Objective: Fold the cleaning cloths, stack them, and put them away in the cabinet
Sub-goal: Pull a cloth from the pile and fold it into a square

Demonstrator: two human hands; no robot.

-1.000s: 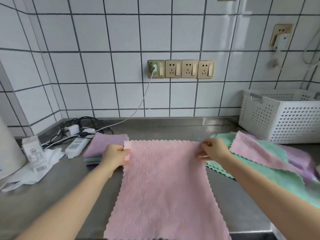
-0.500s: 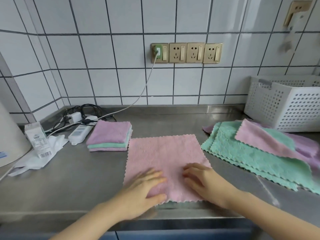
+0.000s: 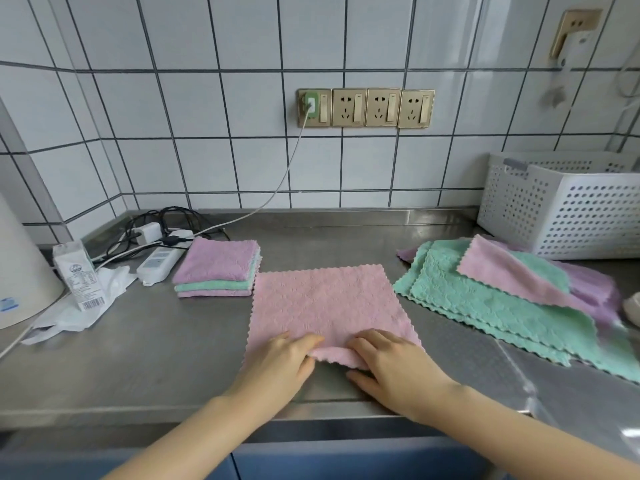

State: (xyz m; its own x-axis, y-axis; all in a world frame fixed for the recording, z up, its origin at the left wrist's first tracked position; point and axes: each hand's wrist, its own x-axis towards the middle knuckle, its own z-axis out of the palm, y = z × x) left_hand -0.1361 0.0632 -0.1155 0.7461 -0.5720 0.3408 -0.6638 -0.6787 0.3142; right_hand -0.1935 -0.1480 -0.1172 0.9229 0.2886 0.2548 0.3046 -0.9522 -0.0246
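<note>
Both our hands, left hand (image 3: 280, 362) and right hand (image 3: 391, 368), pinch the near edge of the pink cloth (image 3: 325, 303) spread on the desk (image 3: 156, 358). Three folded cloths (image 3: 218, 268) are stacked; the unfolded pile (image 3: 502, 299) and the cabinet step remain.

Open counter up front, clutter on both flanks

I see bare counter (image 3: 145, 368) left of the pink cloth (image 3: 325, 303); the folded stack (image 3: 218, 268) and power strip (image 3: 161, 259) block the back-left, loose cloths (image 3: 491, 306) and the white basket (image 3: 561, 209) fill the right.
</note>
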